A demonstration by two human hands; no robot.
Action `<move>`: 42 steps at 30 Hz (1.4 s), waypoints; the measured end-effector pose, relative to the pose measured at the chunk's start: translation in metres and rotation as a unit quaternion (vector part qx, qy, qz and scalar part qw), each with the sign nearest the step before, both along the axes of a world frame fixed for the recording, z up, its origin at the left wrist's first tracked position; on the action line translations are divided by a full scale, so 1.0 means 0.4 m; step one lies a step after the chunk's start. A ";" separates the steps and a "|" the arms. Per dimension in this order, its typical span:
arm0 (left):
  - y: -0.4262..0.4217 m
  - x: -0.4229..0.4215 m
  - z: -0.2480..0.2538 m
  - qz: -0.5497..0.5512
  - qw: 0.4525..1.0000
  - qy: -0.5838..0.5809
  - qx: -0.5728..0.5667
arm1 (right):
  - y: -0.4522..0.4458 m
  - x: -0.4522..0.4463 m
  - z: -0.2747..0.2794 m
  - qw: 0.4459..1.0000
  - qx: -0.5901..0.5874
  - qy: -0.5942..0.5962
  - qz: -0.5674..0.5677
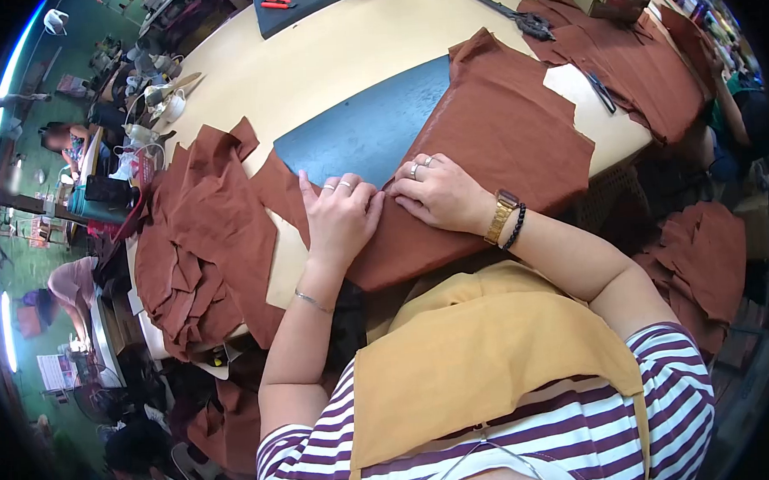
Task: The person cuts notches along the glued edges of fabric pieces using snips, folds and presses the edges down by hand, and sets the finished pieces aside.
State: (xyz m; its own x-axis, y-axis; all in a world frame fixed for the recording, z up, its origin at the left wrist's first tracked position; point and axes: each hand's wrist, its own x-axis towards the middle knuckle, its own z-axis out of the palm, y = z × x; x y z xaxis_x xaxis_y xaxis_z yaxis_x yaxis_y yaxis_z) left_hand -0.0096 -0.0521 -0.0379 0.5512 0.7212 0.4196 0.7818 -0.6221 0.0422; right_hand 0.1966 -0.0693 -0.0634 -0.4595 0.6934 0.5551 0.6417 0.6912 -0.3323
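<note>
A piece of rust-brown fabric (509, 129) lies over a blue-grey board (361, 124) on the table. My left hand (341, 209) pinches the fabric's edge near the board's lower corner, thumb and forefinger together. Close beside it, my right hand (439, 194) also has its fingertips closed on the same edge, thumb below. The fingertips of the two hands almost meet. Along the board, the fabric edge runs diagonally up to the right. Exactly how the edge is folded under my fingers cannot be made out.
More rust-brown fabric is heaped at the left (201, 223) and stacked at the right (619, 62). Large scissors (512, 14) and small snips (602, 93) lie on the cream table (348, 33). A dark mat (303, 5) with a red-handled tool (276, 1) is at the back. Other people sit nearby.
</note>
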 end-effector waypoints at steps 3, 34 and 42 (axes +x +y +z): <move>0.008 0.013 0.008 0.005 1.000 0.022 0.003 | -0.002 0.000 -0.002 1.000 -0.005 -0.009 -0.010; 0.039 -0.054 -0.004 -0.037 0.962 -0.096 -0.253 | -0.006 -0.004 0.030 0.998 -0.049 -0.037 -0.021; 0.029 -0.067 0.033 0.003 0.964 -0.059 -0.259 | -0.003 -0.005 0.027 0.998 -0.026 -0.045 -0.020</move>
State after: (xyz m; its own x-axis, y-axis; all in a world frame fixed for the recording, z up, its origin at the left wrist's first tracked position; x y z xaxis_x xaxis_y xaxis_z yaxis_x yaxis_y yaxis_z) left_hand -0.0363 -0.0403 -0.0246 0.5172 0.8537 0.0612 0.7557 -0.4890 0.4356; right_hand 0.1945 -0.0705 -0.0526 -0.4772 0.7393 0.4751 0.6975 0.6475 -0.3070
